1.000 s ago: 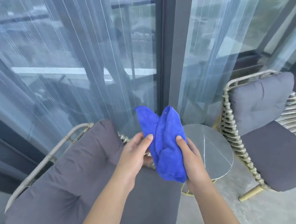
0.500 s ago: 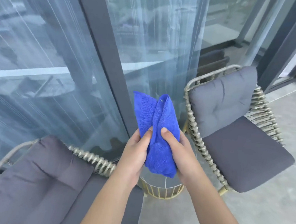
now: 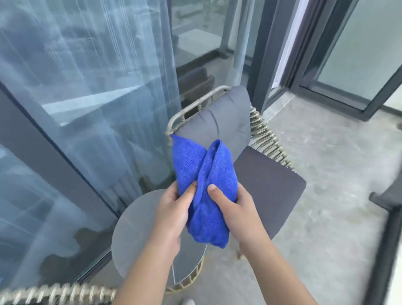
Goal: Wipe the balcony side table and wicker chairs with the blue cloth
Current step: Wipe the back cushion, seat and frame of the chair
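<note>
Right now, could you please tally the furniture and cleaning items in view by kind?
Wicker chairs: 2, one with grey cushions, one showing only its rim
Round side table: 1
Blue cloth: 1, held by the left hand and right hand
Total: 4

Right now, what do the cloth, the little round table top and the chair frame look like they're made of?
Blue cloth: looks like microfibre terry, from its fuzzy matte pile and soft folds.
Side table top: smooth matte grey slab, possibly stone or sintered stone; one thin pale vein shows.
Wicker chair frame: beige cord or synthetic rattan wound around a tubular frame, probably metal.
</note>
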`<state>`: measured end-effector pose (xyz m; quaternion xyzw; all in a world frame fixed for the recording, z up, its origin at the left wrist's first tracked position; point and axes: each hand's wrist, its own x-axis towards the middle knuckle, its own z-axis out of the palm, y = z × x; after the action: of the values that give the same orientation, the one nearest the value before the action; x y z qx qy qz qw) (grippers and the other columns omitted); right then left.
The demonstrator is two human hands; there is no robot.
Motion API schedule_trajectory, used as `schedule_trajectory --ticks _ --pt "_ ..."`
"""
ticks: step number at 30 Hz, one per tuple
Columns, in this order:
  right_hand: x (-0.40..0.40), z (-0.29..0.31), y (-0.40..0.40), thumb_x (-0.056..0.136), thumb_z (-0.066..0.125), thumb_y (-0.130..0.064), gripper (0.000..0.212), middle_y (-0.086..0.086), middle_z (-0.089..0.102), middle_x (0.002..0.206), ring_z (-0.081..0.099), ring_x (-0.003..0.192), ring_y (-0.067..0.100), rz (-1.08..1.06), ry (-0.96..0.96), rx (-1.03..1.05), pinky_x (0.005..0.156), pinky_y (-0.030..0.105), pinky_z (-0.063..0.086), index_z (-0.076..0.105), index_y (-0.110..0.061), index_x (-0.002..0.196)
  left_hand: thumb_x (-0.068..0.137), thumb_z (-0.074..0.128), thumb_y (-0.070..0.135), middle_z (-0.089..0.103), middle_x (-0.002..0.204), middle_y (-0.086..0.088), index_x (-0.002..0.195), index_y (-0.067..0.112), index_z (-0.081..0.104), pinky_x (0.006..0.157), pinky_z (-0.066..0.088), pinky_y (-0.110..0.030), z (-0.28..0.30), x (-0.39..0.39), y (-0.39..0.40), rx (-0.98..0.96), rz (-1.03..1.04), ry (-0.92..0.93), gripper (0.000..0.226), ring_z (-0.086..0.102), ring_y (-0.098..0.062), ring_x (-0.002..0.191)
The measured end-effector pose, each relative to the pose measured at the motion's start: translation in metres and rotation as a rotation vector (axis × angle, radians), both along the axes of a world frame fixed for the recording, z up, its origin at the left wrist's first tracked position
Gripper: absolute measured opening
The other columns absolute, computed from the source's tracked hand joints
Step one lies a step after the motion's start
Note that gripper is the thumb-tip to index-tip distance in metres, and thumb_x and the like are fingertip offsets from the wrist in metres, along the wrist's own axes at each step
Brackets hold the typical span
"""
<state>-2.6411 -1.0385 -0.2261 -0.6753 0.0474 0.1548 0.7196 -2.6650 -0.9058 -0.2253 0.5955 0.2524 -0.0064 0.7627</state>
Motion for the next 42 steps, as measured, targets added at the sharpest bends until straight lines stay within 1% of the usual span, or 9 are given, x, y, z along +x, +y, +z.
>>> schedule_trajectory --ticks 11,14,16,18,20,23,29,35,42 --pt "0.062 -0.002 -0.039 0.097 0.069 -0.023 0.018 -0.007 0.073 0.111 0.071 0.106 0.017 -0.2 -0.23 -0.062 0.095 0.051 0.057 0.066 -0.034 0.11 0.098 0.069 0.024 0.079 0.102 -0.005 0.105 0.018 0.075 0.093 0.06 -0.053 0.0 0.113 -0.035 0.068 -0.19 -0.033 0.011 0.076 -0.027 0.098" --pt "0.087 -0.01 -0.054 0.093 0.07 -0.029 0.029 -0.023 0.062 0.119 0.06 0.122 0.009 -0.231 -0.304 -0.158 0.102 0.044 0.053 0.064 -0.054 0.107 0.097 0.07 0.029 0.079 0.098 -0.006 0.103 0.017 0.073 0.071 0.062 -0.039 -0.006 0.14 -0.05 0.079 -0.208 -0.012 0.013 0.076 -0.024 0.089" --pt "0.113 -0.018 -0.07 0.092 0.07 -0.03 0.031 -0.027 0.056 0.128 0.052 0.13 0.006 -0.222 -0.357 -0.285 0.106 0.038 0.047 0.064 -0.048 0.116 0.097 0.07 0.029 0.079 0.095 -0.005 0.102 0.017 0.072 0.058 0.056 -0.029 -0.014 0.163 -0.065 0.09 -0.19 0.007 0.014 0.075 -0.02 0.082" --pt "0.136 -0.025 -0.086 0.092 0.069 -0.027 0.033 -0.026 0.056 0.129 0.049 0.129 0.003 -0.11 -0.393 -0.393 0.104 0.03 0.044 0.064 -0.04 0.122 0.098 0.068 0.027 0.078 0.092 -0.004 0.102 0.017 0.072 0.06 0.057 -0.031 -0.021 0.181 -0.08 0.1 -0.161 0.038 0.011 0.075 -0.019 0.081" --pt "0.161 -0.03 -0.105 0.092 0.067 -0.025 0.037 -0.025 0.057 0.128 0.049 0.126 0.002 0.068 -0.439 -0.453 0.101 0.025 0.043 0.061 -0.039 0.126 0.098 0.065 0.022 0.077 0.096 -0.008 0.103 0.016 0.071 0.075 0.059 -0.041 -0.03 0.203 -0.1 0.102 -0.132 0.078 0.01 0.075 -0.025 0.088" --pt "0.209 -0.029 -0.136 0.093 0.067 -0.015 0.041 -0.018 0.064 0.121 0.062 0.114 0.007 0.189 -0.374 -0.306 0.094 0.029 0.052 0.06 -0.038 0.126 0.099 0.062 0.022 0.078 0.098 -0.006 0.106 0.019 0.071 0.08 0.059 -0.041 -0.027 0.243 -0.133 0.068 -0.058 0.114 0.012 0.075 -0.023 0.088" --pt "0.299 -0.027 -0.179 0.096 0.067 -0.001 0.027 0.003 0.078 0.108 0.076 0.097 0.021 0.088 0.019 0.16 0.082 0.034 0.063 0.063 -0.017 0.118 0.104 0.056 0.037 0.078 0.109 -0.007 0.114 0.022 0.072 0.092 0.06 -0.048 -0.009 0.315 -0.179 0.105 -0.033 0.107 0.024 0.075 -0.027 0.102" --pt "0.367 -0.043 -0.195 0.094 0.07 -0.005 0.026 0.008 0.078 0.109 0.076 0.097 0.026 0.028 0.132 0.229 0.088 0.042 0.062 0.064 -0.009 0.119 0.103 0.061 0.022 0.076 0.106 -0.012 0.114 0.006 0.065 0.065 0.057 -0.022 -0.013 0.374 -0.194 0.266 -0.052 0.037 0.019 0.074 -0.013 0.084" --pt "0.41 -0.067 -0.19 0.098 0.052 -0.002 0.023 0.015 0.074 0.104 0.072 0.092 0.025 0.043 0.248 0.361 0.088 0.042 0.056 0.061 -0.004 0.119 0.106 0.055 0.031 0.078 0.106 -0.001 0.115 0.026 0.066 0.082 0.062 -0.039 -0.046 0.43 -0.198 0.312 -0.165 0.136 0.016 0.076 -0.018 0.096"
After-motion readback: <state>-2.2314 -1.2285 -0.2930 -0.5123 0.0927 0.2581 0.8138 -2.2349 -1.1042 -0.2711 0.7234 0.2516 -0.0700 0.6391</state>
